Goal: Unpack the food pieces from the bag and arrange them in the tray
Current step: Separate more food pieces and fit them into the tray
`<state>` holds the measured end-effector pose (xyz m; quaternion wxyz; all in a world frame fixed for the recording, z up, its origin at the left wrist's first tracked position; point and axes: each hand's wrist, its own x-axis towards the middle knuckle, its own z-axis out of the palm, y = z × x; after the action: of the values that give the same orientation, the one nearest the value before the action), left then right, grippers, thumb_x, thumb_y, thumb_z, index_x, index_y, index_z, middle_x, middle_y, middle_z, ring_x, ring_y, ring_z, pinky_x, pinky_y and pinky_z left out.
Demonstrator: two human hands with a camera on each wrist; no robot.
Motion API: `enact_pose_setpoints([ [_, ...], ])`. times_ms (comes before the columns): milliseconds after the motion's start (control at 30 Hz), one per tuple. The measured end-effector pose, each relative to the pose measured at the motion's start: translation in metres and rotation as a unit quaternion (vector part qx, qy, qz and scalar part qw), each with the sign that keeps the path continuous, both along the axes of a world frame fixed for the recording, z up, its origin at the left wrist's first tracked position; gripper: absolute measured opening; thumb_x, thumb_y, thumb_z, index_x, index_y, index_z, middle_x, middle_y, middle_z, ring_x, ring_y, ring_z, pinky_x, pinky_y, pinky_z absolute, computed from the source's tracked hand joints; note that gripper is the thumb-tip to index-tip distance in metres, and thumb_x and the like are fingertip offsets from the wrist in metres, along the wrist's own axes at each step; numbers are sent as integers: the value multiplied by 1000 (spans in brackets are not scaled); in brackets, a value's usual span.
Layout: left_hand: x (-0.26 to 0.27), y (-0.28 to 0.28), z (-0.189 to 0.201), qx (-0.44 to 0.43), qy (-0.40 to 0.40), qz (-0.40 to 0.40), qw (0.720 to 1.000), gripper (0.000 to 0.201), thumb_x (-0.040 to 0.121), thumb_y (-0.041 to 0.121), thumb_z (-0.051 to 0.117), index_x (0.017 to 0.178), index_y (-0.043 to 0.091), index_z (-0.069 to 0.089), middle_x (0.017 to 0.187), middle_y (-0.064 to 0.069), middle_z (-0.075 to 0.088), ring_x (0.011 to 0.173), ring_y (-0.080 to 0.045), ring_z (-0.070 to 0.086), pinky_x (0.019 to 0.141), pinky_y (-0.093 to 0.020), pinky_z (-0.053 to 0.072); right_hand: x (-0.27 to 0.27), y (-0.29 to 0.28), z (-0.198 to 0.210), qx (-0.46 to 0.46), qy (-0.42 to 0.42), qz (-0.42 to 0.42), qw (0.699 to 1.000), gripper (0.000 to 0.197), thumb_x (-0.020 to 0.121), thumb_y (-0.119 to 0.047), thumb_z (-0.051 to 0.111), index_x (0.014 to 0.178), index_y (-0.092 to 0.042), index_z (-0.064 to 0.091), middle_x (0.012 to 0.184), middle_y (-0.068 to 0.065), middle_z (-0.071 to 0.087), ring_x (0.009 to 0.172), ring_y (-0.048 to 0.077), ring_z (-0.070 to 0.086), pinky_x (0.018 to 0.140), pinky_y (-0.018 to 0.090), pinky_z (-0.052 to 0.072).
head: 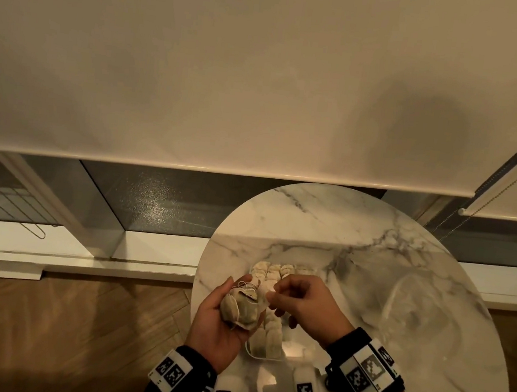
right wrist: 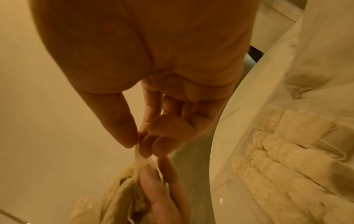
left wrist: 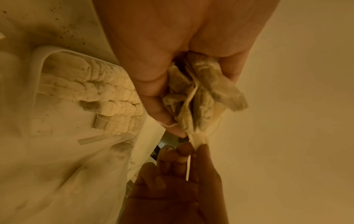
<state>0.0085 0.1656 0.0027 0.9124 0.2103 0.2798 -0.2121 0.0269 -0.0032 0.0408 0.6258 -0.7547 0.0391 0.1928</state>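
Tea bags [head: 241, 306], a tangled clump of them, are sitting cupped in the left hand [head: 216, 325] at lower centre of the head view, fingers curling round to keep the bunch together. The right hand [head: 300, 302] is pinching the corner of one bag [left wrist: 198, 138] between thumb and fingertips, seemingly pulling to separate it from the knotted strings. Both hands are hovering just above the white tray [left wrist: 38, 60], likely so each freed piece drops straight into place. Rows of bags [head: 274, 274] are already lying packed side by side in that tray on the marble surface [head: 312, 220]. A crumpled clear bag [head: 412, 301] is lying at right, apart from the tray.
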Motion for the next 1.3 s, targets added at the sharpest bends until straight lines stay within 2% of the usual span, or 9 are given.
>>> enact_pose_setpoints([
  [233,3,-7,1,15,-3,2,1000,24,94,24,58,112,13,70,108,-13,72,86,-25,70,74,-38,55,2,-5,12,59,-53,-19,997,9,85,-1,73,80,-1,65,63,3,60,62,17,59,53,31,52],
  [367,5,-14,4,-2,-1,2,1000,26,90,20,61,113,11,69,104,-13,73,80,-24,70,63,-34,58,2,-12,15,46,-104,-18,993,10,84,-2,74,77,-4,67,70,1,64,69,14,62,57,31,55],
  [500,9,-22,4,8,-13,-11,1000,28,86,14,63,113,11,70,101,-12,72,77,-19,69,57,-29,57,0,-17,18,43,-143,-19,989,11,83,-5,75,76,-11,69,83,7,69,79,21,66,63,45,57],
  [567,10,-26,2,33,-26,-21,999,30,84,11,65,114,13,69,99,-10,72,77,-17,68,57,-26,56,1,-18,20,74,-150,-31,986,13,84,-2,74,75,-10,69,86,7,70,78,23,66,65,45,57],
  [800,12,-33,-3,39,-40,-24,998,43,82,7,63,125,8,63,94,-11,70,73,-16,65,57,-25,55,4,-21,24,174,-87,-92,976,7,87,6,66,81,3,64,79,19,67,75,28,67,73,43,60],
  [933,13,-35,-5,66,-40,-41,996,45,82,6,59,126,11,63,99,-12,70,73,-16,66,58,-25,55,7,-24,21,246,-19,-130,960,9,77,-8,68,81,-4,62,80,19,62,78,31,63,70,44,58],
  [1033,13,-33,-6,66,-45,-50,996,46,87,6,59,132,10,60,110,-11,68,82,-16,66,65,-25,54,8,-25,20,274,9,-151,950,9,83,-5,68,82,-7,59,85,20,64,80,32,64,69,41,57],
  [1200,12,-26,-7,46,-50,-55,996,26,92,4,57,112,13,72,97,-9,73,72,-14,69,57,-25,57,10,-22,19,283,17,-170,944,8,92,2,56,96,-5,59,86,17,69,77,26,69,79,49,56],
  [1300,12,-20,-7,42,-29,-42,998,23,92,1,55,99,12,74,89,-10,74,69,-16,71,52,-25,57,12,-22,17,283,26,-170,943,14,94,0,55,105,-2,64,91,18,70,80,26,70,74,43,59],
])
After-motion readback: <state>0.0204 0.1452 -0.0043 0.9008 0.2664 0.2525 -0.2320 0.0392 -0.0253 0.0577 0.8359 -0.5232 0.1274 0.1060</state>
